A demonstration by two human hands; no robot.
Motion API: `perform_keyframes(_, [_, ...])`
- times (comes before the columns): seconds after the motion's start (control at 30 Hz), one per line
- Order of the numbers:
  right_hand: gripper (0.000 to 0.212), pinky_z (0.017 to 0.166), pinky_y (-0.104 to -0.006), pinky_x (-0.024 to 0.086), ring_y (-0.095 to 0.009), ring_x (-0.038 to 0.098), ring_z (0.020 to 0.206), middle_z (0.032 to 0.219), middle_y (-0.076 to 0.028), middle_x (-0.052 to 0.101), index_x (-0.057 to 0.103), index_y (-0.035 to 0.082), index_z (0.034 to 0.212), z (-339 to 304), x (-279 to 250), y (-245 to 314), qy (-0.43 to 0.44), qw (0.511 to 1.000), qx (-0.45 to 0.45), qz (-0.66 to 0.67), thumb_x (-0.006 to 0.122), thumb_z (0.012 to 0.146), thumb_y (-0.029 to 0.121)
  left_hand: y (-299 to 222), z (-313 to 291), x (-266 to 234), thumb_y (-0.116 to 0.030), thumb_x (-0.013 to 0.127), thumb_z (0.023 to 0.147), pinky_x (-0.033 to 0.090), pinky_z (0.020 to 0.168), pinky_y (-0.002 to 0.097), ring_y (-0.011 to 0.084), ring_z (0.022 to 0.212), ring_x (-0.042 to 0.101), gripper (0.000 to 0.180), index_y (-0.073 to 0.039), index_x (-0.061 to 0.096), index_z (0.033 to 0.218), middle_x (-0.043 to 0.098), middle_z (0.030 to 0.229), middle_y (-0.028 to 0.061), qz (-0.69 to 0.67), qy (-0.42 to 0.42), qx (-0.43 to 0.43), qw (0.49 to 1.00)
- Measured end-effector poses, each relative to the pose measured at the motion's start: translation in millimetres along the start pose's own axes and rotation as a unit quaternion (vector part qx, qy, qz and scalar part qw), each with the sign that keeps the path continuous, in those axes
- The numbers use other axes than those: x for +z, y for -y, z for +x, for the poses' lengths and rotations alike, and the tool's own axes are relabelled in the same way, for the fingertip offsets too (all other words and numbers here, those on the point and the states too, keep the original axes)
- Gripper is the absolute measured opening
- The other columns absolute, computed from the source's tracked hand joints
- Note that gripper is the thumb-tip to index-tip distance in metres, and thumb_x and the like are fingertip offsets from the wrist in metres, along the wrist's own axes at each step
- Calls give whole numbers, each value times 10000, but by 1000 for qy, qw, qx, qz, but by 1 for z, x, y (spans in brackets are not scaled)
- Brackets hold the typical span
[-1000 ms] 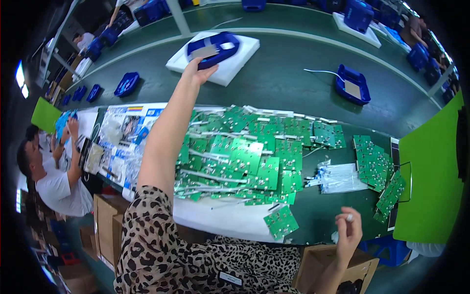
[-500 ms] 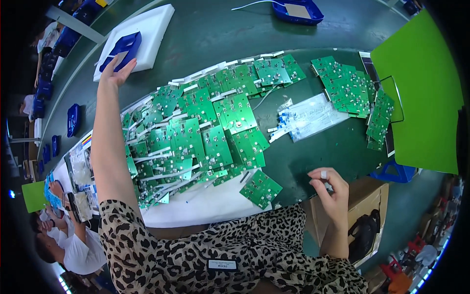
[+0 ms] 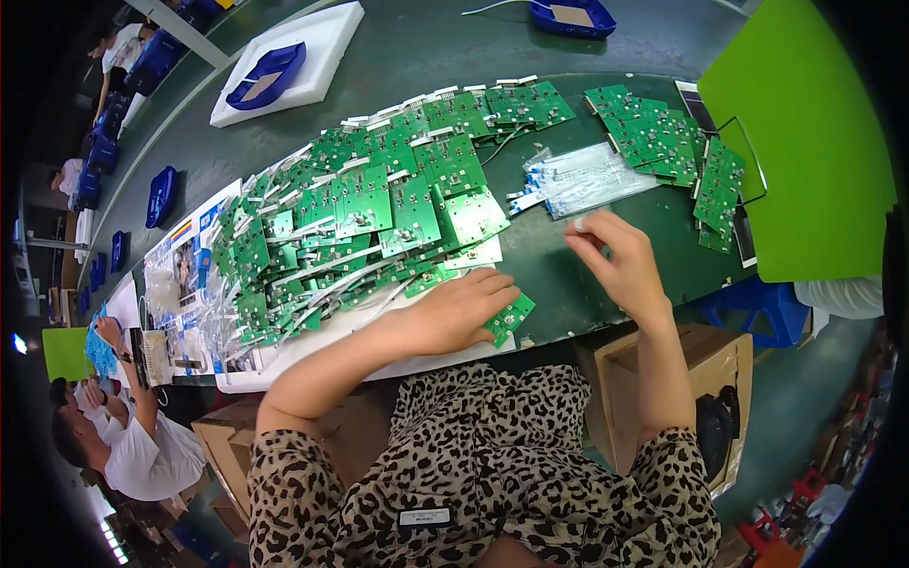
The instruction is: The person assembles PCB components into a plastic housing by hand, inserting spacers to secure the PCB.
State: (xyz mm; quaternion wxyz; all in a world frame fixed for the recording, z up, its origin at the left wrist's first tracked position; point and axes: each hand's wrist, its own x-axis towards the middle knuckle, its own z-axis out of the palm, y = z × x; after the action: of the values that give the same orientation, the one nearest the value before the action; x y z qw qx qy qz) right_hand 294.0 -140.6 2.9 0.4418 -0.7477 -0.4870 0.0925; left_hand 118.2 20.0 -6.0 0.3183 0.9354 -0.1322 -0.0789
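My left hand (image 3: 459,310) reaches in from the left across the front edge of the table. Its bent fingers close on a single green circuit board (image 3: 512,320), which the hand partly covers. To the right, my right hand (image 3: 620,265) hovers over the dark green table (image 3: 559,284) with thumb and forefinger curled close together. A white band wraps one of its fingers; anything small between the tips cannot be made out. Just beyond it is a clear plastic bag of flat ribbon cables (image 3: 587,180). Overlapping circuit boards with white cables (image 3: 360,204) spread over the left side.
More circuit boards (image 3: 653,137) lie at the right, beside a bright green panel (image 3: 795,142). Blue shells rest on a white foam block (image 3: 327,71) and farther back. Below the table edge stands a cardboard box (image 3: 653,379). Co-workers sit at the far left.
My left hand has come back from the blue shell on the foam to the circuit board at the front edge. My right hand has moved forward toward the bag. The view has shifted.
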Motion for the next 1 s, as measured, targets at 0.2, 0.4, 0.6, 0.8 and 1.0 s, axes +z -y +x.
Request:
perform_keyframes(0.2, [89,619,-327,441,-242,533,726,782,-61,538,563,31,788,35,35,-30,23,984,-111,-136,621,729,62,5,20,24,-128,764,538,343,835,385,285,1007,401,675,-26,443,1123,443,1008,114,128,-63,-38,989])
perform_keyframes(0.4, [118,705,-350,429,-248,500,855,820,-74,509,546,56,753,56,51,-49,71,970,-157,-169,641,684,67,-9,17,11,-124,760,542,371,769,357,281,961,399,416,-22,520,865,443,976,124,119,0,-88,989])
perform_keyframes(0.6, [96,691,-365,424,-256,512,802,767,-75,517,535,61,740,57,44,-54,86,972,-152,-157,620,701,85,-15,-17,-14,-137,692,669,445,562,367,214,615,564,228,-22,540,794,542,687,92,11,-63,-189,980])
perform_keyframes(0.8, [69,667,-355,430,-249,543,770,750,-55,576,564,65,753,52,41,-47,46,975,-164,-141,598,730,120,-5,-54,-3,-91,654,768,469,693,239,88,775,574,215,-1,556,936,611,886,35,-520,-312,-253,754])
perform_keyframes(1.0, [44,684,-346,440,-246,543,745,821,-36,614,592,60,715,52,44,-42,9,977,-177,-119,627,697,79,-8,-68,11,-55,645,767,484,760,262,128,831,597,241,13,557,982,618,957,92,-638,-370,-249,628])
